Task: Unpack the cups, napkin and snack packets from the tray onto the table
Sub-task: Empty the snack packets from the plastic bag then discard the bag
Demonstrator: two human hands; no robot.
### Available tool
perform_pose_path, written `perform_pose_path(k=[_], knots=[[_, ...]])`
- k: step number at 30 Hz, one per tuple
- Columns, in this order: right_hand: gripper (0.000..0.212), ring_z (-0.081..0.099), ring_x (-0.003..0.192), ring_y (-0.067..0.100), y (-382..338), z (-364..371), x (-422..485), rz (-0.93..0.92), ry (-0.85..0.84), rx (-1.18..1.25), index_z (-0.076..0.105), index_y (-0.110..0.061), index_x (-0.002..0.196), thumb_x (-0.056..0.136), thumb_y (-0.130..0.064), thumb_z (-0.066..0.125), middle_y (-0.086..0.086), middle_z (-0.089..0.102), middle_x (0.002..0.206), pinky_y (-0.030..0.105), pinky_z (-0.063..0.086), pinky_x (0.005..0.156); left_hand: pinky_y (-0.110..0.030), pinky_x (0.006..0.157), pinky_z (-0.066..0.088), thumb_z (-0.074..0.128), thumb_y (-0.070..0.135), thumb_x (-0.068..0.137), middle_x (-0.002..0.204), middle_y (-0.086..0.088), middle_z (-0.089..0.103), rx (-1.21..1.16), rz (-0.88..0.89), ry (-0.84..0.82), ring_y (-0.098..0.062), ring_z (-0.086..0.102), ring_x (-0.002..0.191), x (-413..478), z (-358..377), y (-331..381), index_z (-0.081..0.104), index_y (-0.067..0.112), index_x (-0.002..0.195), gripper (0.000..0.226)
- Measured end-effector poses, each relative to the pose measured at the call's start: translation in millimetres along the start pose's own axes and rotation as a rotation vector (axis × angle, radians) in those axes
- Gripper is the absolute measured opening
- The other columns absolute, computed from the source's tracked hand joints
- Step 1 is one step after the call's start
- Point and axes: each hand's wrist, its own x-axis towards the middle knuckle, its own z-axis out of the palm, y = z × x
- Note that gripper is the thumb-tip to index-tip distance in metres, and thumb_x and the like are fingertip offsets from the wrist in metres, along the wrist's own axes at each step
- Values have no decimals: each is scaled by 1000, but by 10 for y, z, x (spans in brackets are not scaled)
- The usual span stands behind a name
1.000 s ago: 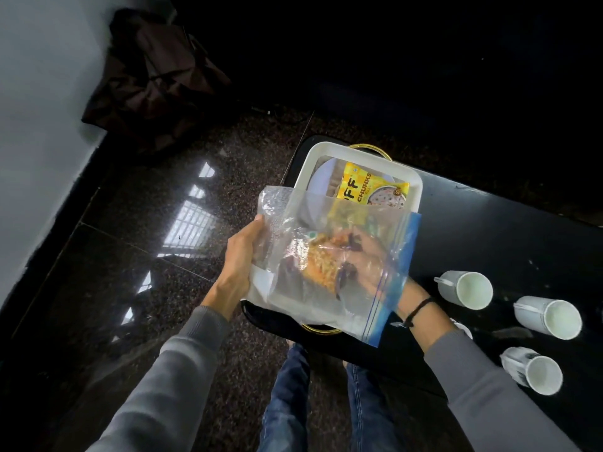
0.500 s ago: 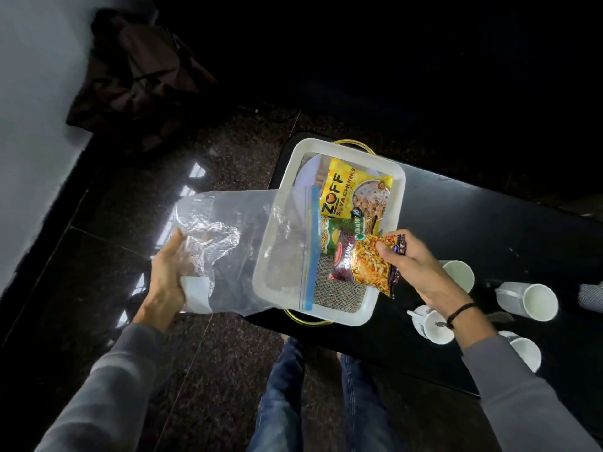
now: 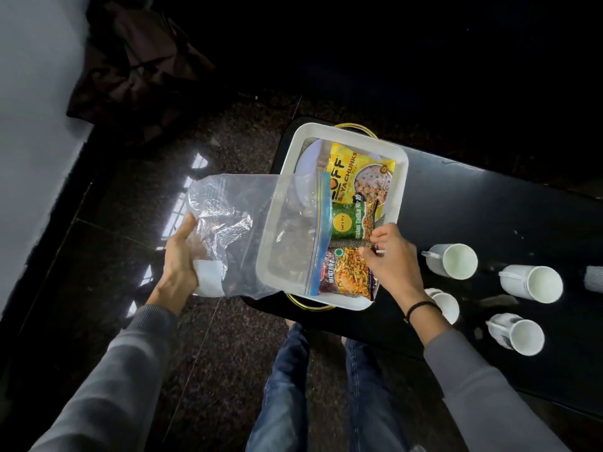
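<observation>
1. Looking down onto the left end of a black table (image 3: pixel 473 203), showing a white tray (image 3: pixel 403 177) sitting close to that end and to the near edge, its gold handle (image 3: pixel 310 307) reaching just past the table's lip.
2. Gripping the closed end of a clear zip bag (image 3: pixel 228 203) with the left hand (image 3: pixel 181 256), thumb on top and fingers curling beneath, out over the dark floor (image 3: pixel 212 347) left of the table.
3. Draping that bag across the tray's left rim, with its blue zip strip (image 3: pixel 317 236) running down the tray's middle.
4. Pinching the top right corner of the mixture packet (image 3: pixel 346 277) with the right hand (image 3: pixel 393 262), fingers curled, just inside the tray's right rim (packet lying flat in the near right corner).
5. Showing a green packet (image 3: pixel 347 221) touching it on the far side, and a yellow packet (image 3: pixel 355 174) filling the far right corner.
6. Showing four white cups (image 3: pixel 535 283) spread apart on the table right of the tray, one half hidden behind the right wrist.
7. Showing a strip of black tabletop running between the tray's right rim and the cups, and a wider stretch behind them toward the far edge.
8. Showing floor stretching left to a pale wall (image 3: pixel 32 125), with a dark bundle (image 3: pixel 137 66) slumping against it, well apart from the table.
</observation>
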Motion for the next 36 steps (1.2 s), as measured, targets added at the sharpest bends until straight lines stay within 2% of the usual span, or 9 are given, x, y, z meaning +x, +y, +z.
perform_pose_path(k=[3,6,10,16,21,26,30,34,36], knots=[[26,67,96,15,-182,-91,-11,-131,131,38,59,-12,111,99,-34,62,4,70,108,25,58,77,-40,73,64,53,58,96,119,-9,76,14,-12,-20,-29,77,99,-24,113,4,79,24,115,47],[48,60,107,6,-417,-106,-6,-152,-10,186,51,-18,128,98,-57,52,-4,62,128,7,44,76,-43,79,62,58,59,93,124,-11,74,42,-6,-31,-33,74,107,-47,211,28,70,23,130,53],[83,43,138,14,-667,22,-35,-81,-317,506,24,-38,151,84,-75,58,-8,36,156,34,40,109,-42,74,63,61,58,92,121,-12,75,31,8,-106,-32,76,99,-99,349,76,61,22,139,59],[105,16,146,3,-1000,67,-142,-76,-409,749,11,-53,153,73,-62,79,-11,10,168,48,25,116,-37,67,65,49,42,104,98,-8,79,49,-125,-220,-27,75,79,-394,892,30,80,13,105,42],[78,33,139,-13,-1030,27,-280,-250,-440,685,30,-53,149,89,-32,74,-30,31,153,9,40,103,-22,56,54,45,5,84,77,-4,75,453,14,-234,-23,66,73,-716,1485,-256,70,4,93,27],[47,68,108,7,-847,-310,-346,-47,-130,862,76,-42,111,92,-2,62,-14,74,114,19,57,82,-14,47,46,68,15,82,63,10,72,478,228,-197,-3,64,54,-954,1723,-241,73,20,88,9],[45,70,84,22,-831,-498,-351,137,156,1133,82,-26,79,81,10,53,-4,78,84,32,58,71,-26,92,55,71,45,86,130,9,67,447,372,-372,-12,64,120,-1210,1887,-361,56,32,136,53],[25,71,74,27,-876,-534,-436,213,235,1302,80,-17,77,80,-4,59,7,75,78,38,60,69,-5,79,52,77,50,83,127,49,51,421,352,-503,18,55,119,-1411,2110,-416,36,54,146,75],[21,73,83,25,-901,-507,-549,189,209,1316,78,-17,92,88,-16,57,8,76,89,39,61,75,-9,76,55,81,32,82,119,38,64,393,364,-479,10,66,108,-1399,2209,-411,46,47,141,70]])
